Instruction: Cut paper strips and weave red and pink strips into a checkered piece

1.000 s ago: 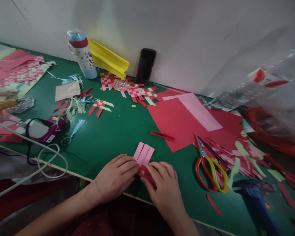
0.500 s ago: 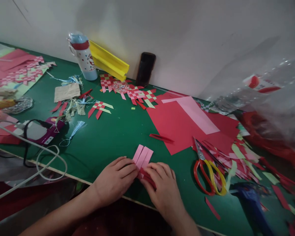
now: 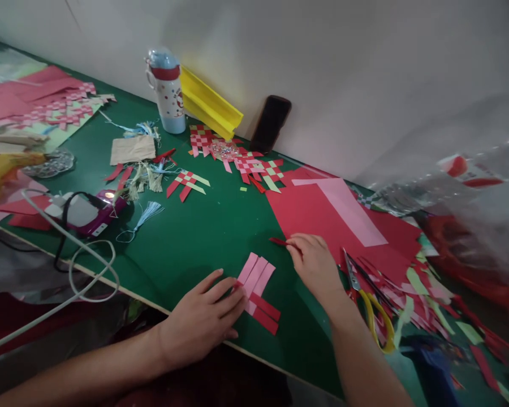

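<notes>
A small weave of pink and red paper strips [image 3: 261, 277] lies near the table's front edge. Three pink strips point up and away; two red ones cross them and stick out to the right. My left hand [image 3: 201, 319] rests over the weave's left end, its fingers spread and the fingertips touching the paper; that end is hidden under them. Up and to the right, my right hand [image 3: 314, 263] pinches a thin red paper strip [image 3: 277, 241], whose left tip shows beyond the fingers. Under and beside that hand lies a red paper sheet [image 3: 301, 209].
Scissors [image 3: 375, 322] with paper scraps [image 3: 407, 299] lie right of my right forearm. A blue tassel [image 3: 146, 215], a woven paper piece [image 3: 189, 183] and a purple power adapter [image 3: 104, 215] with cables are at left. A bottle [image 3: 169, 96] and a phone [image 3: 271, 124] stand by the wall.
My right hand has left the weave, moved up and right, and taken hold of the loose red strip. My left hand stays at the weave. The view has shifted slightly.
</notes>
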A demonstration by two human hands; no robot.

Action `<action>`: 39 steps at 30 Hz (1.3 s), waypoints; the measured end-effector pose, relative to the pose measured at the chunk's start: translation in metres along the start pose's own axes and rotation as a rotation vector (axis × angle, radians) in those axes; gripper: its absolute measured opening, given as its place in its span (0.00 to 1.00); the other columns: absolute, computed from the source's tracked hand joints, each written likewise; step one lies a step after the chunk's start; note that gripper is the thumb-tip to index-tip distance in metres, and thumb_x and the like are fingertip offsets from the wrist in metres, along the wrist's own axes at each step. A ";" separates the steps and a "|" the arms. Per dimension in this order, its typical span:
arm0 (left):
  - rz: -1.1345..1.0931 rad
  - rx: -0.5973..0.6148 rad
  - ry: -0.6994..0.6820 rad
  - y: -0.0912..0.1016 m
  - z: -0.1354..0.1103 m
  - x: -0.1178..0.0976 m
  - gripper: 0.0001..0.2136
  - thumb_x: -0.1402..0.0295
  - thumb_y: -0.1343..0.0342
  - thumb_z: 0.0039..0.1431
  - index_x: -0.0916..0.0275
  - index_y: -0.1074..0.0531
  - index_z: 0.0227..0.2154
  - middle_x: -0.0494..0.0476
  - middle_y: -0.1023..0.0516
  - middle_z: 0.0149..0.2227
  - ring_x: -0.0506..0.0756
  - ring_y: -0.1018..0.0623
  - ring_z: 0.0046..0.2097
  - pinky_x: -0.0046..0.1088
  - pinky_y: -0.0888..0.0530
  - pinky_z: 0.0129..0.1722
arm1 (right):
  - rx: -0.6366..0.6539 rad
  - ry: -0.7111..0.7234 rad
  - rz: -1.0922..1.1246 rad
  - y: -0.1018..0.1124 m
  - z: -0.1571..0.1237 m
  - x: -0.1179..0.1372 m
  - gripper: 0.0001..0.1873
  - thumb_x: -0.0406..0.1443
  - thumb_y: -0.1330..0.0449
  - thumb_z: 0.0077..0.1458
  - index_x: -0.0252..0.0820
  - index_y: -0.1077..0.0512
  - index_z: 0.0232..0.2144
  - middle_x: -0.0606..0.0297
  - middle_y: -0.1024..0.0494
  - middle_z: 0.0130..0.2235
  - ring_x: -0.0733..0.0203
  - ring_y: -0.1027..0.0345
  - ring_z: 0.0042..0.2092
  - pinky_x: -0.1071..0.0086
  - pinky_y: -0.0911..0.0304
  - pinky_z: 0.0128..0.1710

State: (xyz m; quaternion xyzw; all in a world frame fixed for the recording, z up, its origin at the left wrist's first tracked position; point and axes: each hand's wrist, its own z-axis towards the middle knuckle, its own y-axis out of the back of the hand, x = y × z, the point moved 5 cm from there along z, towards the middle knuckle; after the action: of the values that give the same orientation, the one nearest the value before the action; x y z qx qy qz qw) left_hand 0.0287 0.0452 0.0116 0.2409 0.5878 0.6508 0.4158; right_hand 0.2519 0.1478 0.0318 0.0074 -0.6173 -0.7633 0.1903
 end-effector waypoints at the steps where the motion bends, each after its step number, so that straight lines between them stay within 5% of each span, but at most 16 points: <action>1: -0.009 0.004 0.003 0.000 -0.001 0.000 0.22 0.54 0.54 0.66 0.61 0.36 0.57 0.55 0.29 0.57 0.59 0.35 0.59 0.44 0.48 0.65 | 0.000 -0.029 0.043 0.002 -0.001 0.002 0.12 0.36 0.50 0.60 0.41 0.27 0.35 0.57 0.21 0.39 0.51 0.30 0.42 0.57 0.35 0.45; 10: -0.087 0.005 0.007 -0.004 -0.001 0.003 0.22 0.55 0.54 0.67 0.61 0.38 0.58 0.54 0.30 0.57 0.58 0.35 0.59 0.43 0.50 0.65 | 0.057 -0.190 0.375 0.006 -0.018 0.042 0.14 0.41 0.47 0.61 0.45 0.25 0.42 0.61 0.20 0.42 0.56 0.25 0.43 0.63 0.32 0.43; 20: -0.104 -0.047 0.005 -0.005 -0.001 0.004 0.21 0.57 0.53 0.66 0.61 0.35 0.57 0.54 0.29 0.57 0.57 0.37 0.61 0.42 0.53 0.66 | -0.009 -0.392 0.570 -0.022 -0.030 0.022 0.17 0.47 0.43 0.57 0.44 0.24 0.41 0.59 0.19 0.39 0.56 0.25 0.38 0.62 0.29 0.40; 34: -0.139 -0.106 0.024 0.004 0.011 0.006 0.16 0.59 0.50 0.65 0.59 0.31 0.51 0.51 0.23 0.47 0.55 0.30 0.54 0.42 0.49 0.64 | 0.008 -0.303 0.546 -0.019 -0.032 0.022 0.14 0.44 0.45 0.59 0.45 0.25 0.41 0.62 0.19 0.42 0.56 0.25 0.44 0.64 0.31 0.45; 39: -0.153 -0.061 0.080 0.008 0.027 0.009 0.08 0.69 0.53 0.68 0.58 0.28 0.39 0.51 0.22 0.38 0.54 0.27 0.43 0.36 0.33 0.48 | -0.036 -0.312 0.535 -0.012 -0.033 0.023 0.13 0.44 0.44 0.59 0.46 0.24 0.40 0.62 0.19 0.41 0.56 0.24 0.43 0.63 0.31 0.44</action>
State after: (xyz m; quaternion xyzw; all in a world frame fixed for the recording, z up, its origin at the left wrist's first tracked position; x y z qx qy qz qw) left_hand 0.0435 0.0683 0.0228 0.1562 0.6004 0.6441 0.4474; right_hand 0.2353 0.1119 0.0177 -0.2762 -0.6055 -0.6888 0.2874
